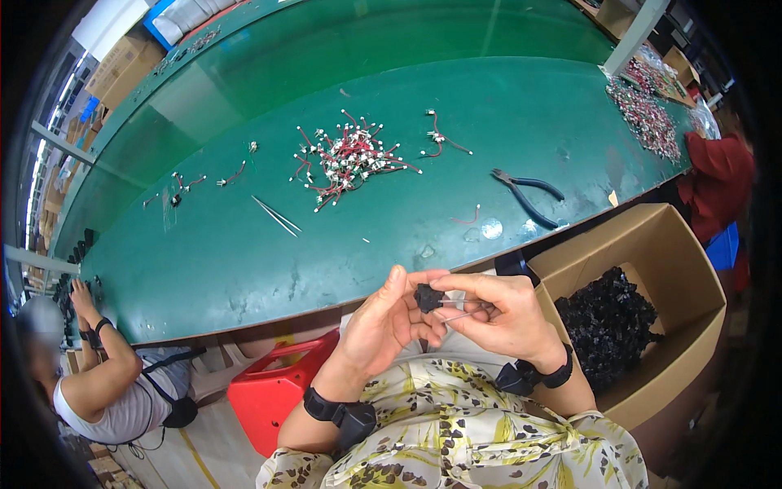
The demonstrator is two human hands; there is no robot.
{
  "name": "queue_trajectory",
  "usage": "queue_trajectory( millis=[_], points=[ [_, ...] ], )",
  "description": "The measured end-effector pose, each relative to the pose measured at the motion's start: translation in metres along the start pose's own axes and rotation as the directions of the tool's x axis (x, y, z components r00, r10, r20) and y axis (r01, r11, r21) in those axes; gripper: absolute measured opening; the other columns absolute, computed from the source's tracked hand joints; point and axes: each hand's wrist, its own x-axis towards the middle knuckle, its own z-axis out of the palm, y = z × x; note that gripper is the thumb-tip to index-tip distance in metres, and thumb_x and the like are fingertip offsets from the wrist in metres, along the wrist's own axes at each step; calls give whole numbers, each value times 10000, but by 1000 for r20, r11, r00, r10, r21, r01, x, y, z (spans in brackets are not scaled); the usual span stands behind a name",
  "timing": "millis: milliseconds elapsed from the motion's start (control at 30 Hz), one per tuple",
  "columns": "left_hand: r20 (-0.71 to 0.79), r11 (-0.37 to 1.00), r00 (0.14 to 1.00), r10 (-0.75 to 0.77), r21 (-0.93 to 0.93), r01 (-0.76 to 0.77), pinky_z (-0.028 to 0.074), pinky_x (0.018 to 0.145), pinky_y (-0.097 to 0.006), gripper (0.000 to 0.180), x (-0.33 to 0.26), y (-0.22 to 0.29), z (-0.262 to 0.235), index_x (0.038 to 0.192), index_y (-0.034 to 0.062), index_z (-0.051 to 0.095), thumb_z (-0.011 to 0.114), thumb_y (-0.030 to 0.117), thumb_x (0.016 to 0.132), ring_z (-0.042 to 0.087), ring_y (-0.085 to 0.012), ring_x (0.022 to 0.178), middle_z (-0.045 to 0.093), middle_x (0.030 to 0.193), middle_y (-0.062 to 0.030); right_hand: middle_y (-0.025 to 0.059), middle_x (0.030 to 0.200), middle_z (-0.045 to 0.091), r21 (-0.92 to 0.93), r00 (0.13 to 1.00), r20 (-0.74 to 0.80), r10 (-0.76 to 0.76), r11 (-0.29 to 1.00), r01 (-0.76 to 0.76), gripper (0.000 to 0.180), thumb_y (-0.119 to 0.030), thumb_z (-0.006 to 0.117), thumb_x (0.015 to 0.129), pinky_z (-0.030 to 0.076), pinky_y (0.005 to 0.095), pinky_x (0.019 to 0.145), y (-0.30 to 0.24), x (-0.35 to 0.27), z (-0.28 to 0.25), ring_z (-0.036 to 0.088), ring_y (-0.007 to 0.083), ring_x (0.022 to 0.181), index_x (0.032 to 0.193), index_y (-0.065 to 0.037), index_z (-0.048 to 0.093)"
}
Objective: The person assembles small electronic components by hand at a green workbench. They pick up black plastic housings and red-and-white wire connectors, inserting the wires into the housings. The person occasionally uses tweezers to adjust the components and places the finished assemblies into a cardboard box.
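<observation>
One black piece (429, 298) (two hands (376, 319) (503, 314))

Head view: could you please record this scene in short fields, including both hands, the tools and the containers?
Left hand: fingers at a small black part; exact grip unclear
Right hand: holds metal tweezers, pointing toward that part
Table: green
Pile on table: red-wired white connectors
Tools on table: second tweezers, left of centre; dark-handled pliers, right of the pile
Container: open cardboard box at right, holding black pieces
Others nearby: co-worker's hand at far left; red sleeve at far right
</observation>
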Motion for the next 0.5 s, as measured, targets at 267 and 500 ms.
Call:
queue_trajectory(
  millis=[267,500],
  points=[
    [33,998,999,34,60,-35,556,859,-311,436,-4,13,-11,1320,-27,514,638,47,909,662,-194,966,643,1128,-142,114,809,684,-82,980,188,66,995,-51,373,-137,760,800,488,254,555,-14,32,-41,582,117,585,1156,-66,674],
    [78,969,966,245,-45,-243,543,859,-350,387,24,19,-16,1262,21,557,664,67,893,648,-220,954,640,1080,-137,143,771,695,-444,991,-102,89,887,-126,255,-217,731,811,506,350,675,39,150,-93,664,225,709,930,8,723]
  ],
)
